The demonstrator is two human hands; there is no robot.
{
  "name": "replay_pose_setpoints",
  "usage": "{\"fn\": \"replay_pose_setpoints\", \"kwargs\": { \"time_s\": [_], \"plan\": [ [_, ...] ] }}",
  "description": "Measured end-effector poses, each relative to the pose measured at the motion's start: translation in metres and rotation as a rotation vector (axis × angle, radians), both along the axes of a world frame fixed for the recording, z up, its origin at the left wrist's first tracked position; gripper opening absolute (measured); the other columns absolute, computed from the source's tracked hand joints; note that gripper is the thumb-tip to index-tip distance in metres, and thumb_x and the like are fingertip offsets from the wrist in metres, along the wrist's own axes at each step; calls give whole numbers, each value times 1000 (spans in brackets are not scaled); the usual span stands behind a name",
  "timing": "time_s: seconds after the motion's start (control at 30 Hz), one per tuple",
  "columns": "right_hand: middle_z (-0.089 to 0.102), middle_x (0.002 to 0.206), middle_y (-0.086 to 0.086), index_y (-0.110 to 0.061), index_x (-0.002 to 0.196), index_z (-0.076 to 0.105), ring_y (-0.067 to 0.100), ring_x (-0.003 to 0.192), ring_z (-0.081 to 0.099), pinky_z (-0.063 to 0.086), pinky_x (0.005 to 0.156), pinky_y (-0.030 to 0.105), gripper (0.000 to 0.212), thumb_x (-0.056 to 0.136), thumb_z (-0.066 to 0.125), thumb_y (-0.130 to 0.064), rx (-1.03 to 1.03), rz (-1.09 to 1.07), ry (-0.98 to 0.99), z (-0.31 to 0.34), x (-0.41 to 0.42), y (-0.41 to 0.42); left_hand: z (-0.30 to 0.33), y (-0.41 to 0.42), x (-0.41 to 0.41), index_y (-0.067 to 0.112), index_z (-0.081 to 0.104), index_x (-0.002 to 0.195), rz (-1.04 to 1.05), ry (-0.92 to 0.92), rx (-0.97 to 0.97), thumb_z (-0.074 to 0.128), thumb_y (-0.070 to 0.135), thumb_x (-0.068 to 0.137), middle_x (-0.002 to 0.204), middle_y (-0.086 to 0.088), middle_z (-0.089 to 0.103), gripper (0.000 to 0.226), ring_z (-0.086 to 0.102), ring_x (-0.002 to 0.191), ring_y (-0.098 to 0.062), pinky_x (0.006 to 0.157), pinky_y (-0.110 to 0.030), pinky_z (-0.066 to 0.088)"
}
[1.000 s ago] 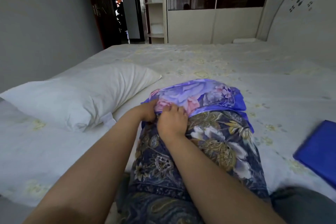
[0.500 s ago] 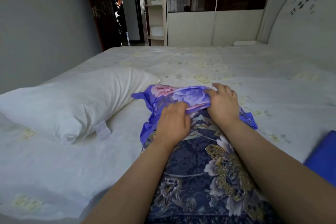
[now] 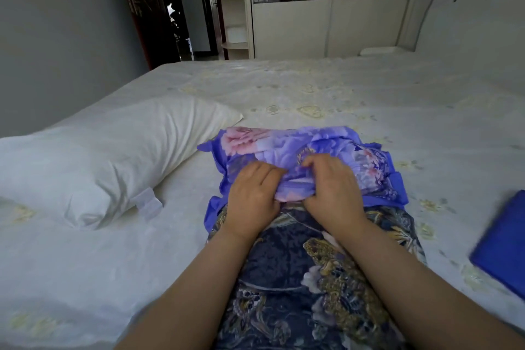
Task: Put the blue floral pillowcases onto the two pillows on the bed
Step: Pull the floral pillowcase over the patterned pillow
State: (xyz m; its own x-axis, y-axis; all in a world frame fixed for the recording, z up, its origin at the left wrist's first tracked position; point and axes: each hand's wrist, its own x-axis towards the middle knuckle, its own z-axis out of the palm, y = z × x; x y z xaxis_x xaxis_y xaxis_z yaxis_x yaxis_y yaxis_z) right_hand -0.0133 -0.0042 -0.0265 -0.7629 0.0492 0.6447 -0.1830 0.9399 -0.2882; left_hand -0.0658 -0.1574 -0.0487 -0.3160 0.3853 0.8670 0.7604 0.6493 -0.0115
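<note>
The left hand (image 3: 252, 199) is gripping bunched blue floral pillowcase (image 3: 298, 148) fabric at mid-bed, fingers curled into it; the right hand (image 3: 332, 190) is clutching the same bunch beside it. A bare white pillow (image 3: 93, 156) is lying just left, a folded blue cloth (image 3: 502, 244) near the right edge; open bed (image 3: 326, 88) is stretching beyond

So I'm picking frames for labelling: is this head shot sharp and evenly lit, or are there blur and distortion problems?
Head view: the hands, left and right, and the blue floral pillowcase read sharp; the blue folded cloth at the right edge is smeared; the light is soft, dim and shadowless; wide-angle bending tilts the wardrobe and doorway; the white pillow looks slightly washed out.
</note>
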Motion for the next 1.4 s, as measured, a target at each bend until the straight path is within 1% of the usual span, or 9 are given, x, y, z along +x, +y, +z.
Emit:
{"fn": "replay_pose_setpoints", "kwargs": {
  "time_s": [0.17,0.3,0.47,0.63,0.73,0.97,1.1,1.17,1.4],
  "plan": [
    [51,116,13,-15,114,62,33,109,45,35,91,45,43,72,68,-16,-21,-259,157,-3,-3,29,10,15,26,12,52,74,100,-60,-68,56,27,76,57,-5,53,15,51,53,-26,45,-29,25],
    [63,96,12,-10,98,70,33,89,57,40,76,36,38,65,52,-5,-58,-196,299,-6,20,23,18,20,21,18,46,108,338,-383,-125,72,23,71,62,-5,62,45,55,44,-28,40,-22,25],
    [63,77,7,-16,83,56,31,71,61,33,52,28,8,87,52,-22,216,-99,-205,20,58,-13,18,4,1,35,12,149,400,-557,-134,53,15,86,121,-7,39,78,54,80,-30,54,-33,38],
    [59,94,-1,-26,98,50,22,88,58,45,68,31,14,88,56,-34,-9,49,-520,42,47,26,10,-12,-4,23,58,128,212,-217,-156,61,8,71,115,-6,52,58,51,94,-28,66,-34,47],
    [48,110,2,-23,106,50,24,102,52,44,74,35,27,82,61,-23,-165,-38,-280,24,28,42,14,-2,8,13,67,104,38,-149,-108,63,8,67,101,-5,65,38,53,95,-25,77,-33,44],
    [51,119,13,-11,114,65,31,109,47,38,87,40,33,83,59,-21,20,-117,322,7,35,41,22,10,48,26,44,89,63,-310,25,50,38,68,57,0,57,24,56,48,-26,43,-21,25],
    [66,81,13,-10,91,62,33,75,62,31,50,27,18,80,51,-19,29,-53,31,37,46,17,29,7,42,31,34,142,273,-520,-24,59,27,82,109,-6,66,65,65,83,-32,55,-31,38],
    [66,95,14,-12,100,59,34,85,60,39,59,33,16,88,50,-18,73,-20,-233,51,51,8,33,6,33,34,17,149,361,-557,-14,55,25,87,130,-7,49,73,61,91,-34,60,-36,43],
    [64,106,-2,-28,113,47,20,87,59,45,65,30,32,85,60,-35,-61,11,-493,69,51,21,29,1,14,27,55,131,218,-373,-101,59,17,79,116,-7,52,53,55,96,-29,66,-33,48]
  ]
}}
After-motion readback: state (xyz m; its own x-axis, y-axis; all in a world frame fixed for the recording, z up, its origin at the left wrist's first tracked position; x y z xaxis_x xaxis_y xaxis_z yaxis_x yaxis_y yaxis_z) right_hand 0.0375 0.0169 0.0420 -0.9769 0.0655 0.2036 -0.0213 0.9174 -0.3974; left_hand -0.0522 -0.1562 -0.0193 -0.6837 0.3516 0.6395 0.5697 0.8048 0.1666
